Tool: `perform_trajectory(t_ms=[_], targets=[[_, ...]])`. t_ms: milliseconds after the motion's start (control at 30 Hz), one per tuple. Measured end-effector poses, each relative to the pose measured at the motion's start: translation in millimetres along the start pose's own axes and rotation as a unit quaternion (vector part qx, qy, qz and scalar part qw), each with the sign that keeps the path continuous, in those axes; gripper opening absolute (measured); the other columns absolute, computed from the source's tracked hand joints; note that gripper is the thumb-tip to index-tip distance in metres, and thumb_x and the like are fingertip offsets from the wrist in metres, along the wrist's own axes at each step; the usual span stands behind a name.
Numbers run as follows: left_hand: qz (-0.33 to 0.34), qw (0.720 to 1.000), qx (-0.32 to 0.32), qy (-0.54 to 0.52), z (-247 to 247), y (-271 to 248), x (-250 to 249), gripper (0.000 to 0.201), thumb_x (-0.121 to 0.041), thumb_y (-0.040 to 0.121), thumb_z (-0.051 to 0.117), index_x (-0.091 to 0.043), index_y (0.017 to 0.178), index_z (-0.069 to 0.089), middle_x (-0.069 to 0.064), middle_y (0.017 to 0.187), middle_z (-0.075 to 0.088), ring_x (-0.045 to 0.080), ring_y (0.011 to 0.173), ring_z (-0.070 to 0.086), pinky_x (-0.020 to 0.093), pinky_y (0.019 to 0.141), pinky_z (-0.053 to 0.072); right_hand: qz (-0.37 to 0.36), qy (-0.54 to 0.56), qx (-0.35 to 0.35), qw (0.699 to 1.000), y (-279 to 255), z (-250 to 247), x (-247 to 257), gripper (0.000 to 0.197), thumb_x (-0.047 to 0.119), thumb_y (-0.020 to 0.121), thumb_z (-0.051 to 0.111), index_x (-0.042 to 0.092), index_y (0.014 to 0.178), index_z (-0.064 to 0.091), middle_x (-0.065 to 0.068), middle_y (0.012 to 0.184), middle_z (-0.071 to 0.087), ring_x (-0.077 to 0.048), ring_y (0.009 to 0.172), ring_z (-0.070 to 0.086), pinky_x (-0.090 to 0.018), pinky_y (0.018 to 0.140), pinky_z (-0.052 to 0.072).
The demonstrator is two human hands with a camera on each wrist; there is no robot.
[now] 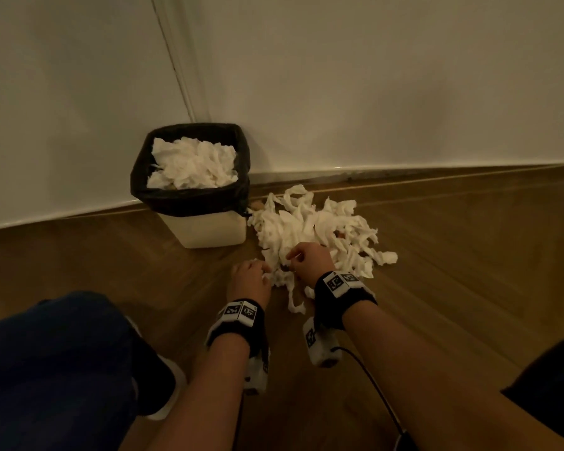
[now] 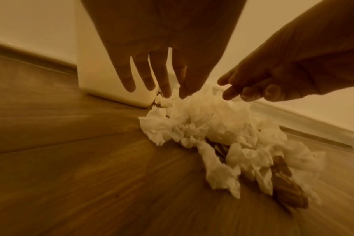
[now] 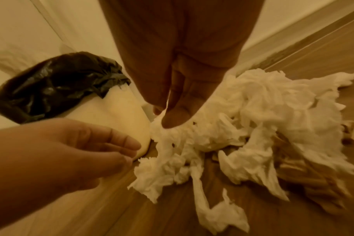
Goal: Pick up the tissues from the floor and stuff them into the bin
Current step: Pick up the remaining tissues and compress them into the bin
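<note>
Currently: both hands at the near edge of the tissue pile [image 1: 316,232].
Right hand [image 1: 310,260] pinches a tissue strip; left hand [image 1: 249,281], fingers extended, holds nothing; bin [image 1: 192,190] lies beyond-left.

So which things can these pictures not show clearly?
- Bin depth: head view, tissues on top hide it.
- Brown scraps: left wrist view, blurred, half under the pile.
- Right hand fingers: right wrist view, thumb covers them.
- Bin rim: left wrist view, cut off.

One bin [image 1: 209,229], two hands [image 1: 248,281]
</note>
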State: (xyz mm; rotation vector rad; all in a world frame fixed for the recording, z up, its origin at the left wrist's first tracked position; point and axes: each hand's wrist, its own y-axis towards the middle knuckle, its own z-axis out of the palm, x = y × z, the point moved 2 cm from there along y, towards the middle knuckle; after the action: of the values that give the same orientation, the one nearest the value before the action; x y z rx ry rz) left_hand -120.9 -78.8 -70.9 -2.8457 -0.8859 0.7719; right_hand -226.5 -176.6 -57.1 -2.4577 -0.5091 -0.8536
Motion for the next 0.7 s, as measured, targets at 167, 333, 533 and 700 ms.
perform_trajectory(t_ms=[167,333,533,700], targets=[[-0.041,0.999,-0.021,-0.002,13.4,0.3,1.9,0.023,-0.015,0.091,0.049,-0.021,0.114,0.049,0.004,0.126,0.05,0.024,0.121,0.041,0.036,0.096,0.037,0.008,-0.026,0.031,0.999,-1.4,11.4,-14.7,0.023,0.009,0.088,0.051,0.016,0.101,0.068,-0.005,0.108,0.063,-0.017,0.086,0.059,-0.021,0.068,0.041],[-0.031,0.999,0.002,-0.015,28.5,16.9,9.7,0.04,-0.018,0.092,0.045,-0.03,0.13,0.04,0.001,0.144,0.034,0.029,0.126,0.037,0.041,0.102,0.037,0.016,-0.075,0.069,0.995,-3.5,15.0,-22.3,0.032,0.012,0.091,0.05,0.017,0.121,0.058,-0.009,0.134,0.05,-0.025,0.115,0.053,-0.029,0.09,0.042],[-0.034,0.99,0.118,0.073,44.3,30.1,32.4,0.045,-0.023,0.094,0.041,-0.036,0.137,0.039,-0.004,0.154,0.017,0.029,0.136,0.023,0.045,0.109,0.029,-0.034,-0.205,0.161,0.965,-6.9,41.4,-32.5,0.075,0.018,0.083,0.067,0.023,0.145,0.026,0.0,0.156,0.005,-0.032,0.128,0.041,-0.045,0.101,0.042],[-0.059,0.995,0.078,0.036,45.5,23.5,51.2,0.034,-0.017,0.094,0.044,-0.02,0.126,0.055,0.006,0.14,0.035,0.029,0.118,0.045,0.034,0.098,0.04,-0.065,-0.244,0.197,0.947,-9.1,55.4,-35.4,0.075,0.007,0.086,0.058,0.031,0.146,0.02,0.003,0.156,0.004,-0.036,0.124,0.045,-0.046,0.097,0.043]])
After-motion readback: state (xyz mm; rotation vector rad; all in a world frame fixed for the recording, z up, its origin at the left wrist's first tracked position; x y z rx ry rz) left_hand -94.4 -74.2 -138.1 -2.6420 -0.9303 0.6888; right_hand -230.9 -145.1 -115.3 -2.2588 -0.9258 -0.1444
